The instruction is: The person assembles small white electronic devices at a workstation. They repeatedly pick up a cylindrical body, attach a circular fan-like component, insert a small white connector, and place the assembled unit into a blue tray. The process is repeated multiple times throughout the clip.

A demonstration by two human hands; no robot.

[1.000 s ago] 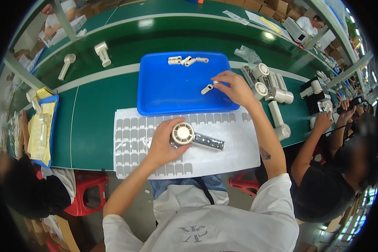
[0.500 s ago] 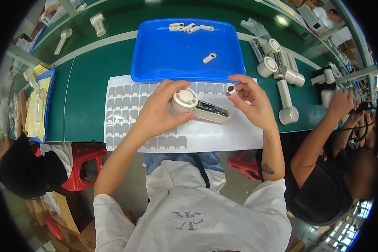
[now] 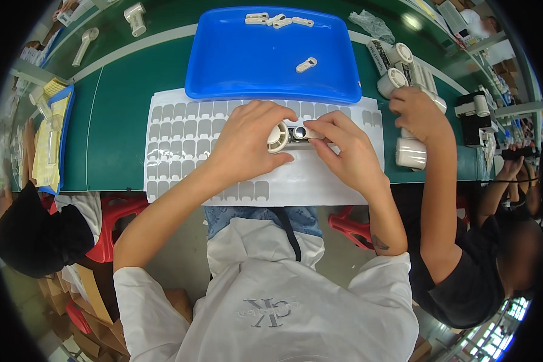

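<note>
My left hand [image 3: 238, 142] is wrapped round the round slotted head of a white handheld fan [image 3: 277, 137], which lies over the white sheet. The fan's handle points right, with dark inner parts showing. In my right hand [image 3: 347, 148], thumb and fingers pinch a small white cover piece [image 3: 301, 133] with a dark round spot. It sits over the open side of the handle; whether it is seated there I cannot tell. Beneath both hands is the white sheet of grey stickers [image 3: 172, 145].
Beyond the sheet stands a blue tray [image 3: 271, 78] with several small white cover pieces [image 3: 306, 64]. On the right, more white fans [image 3: 394, 79] lie grouped, and a co-worker's hand [image 3: 422, 111] reaches over another fan [image 3: 411, 152]. A clear plastic bag [image 3: 371, 25] lies behind.
My right hand has brought the cover piece left and onto the fan's handle. The fan has turned in my left hand. A co-worker's arm has reached in among the fans on the right.
</note>
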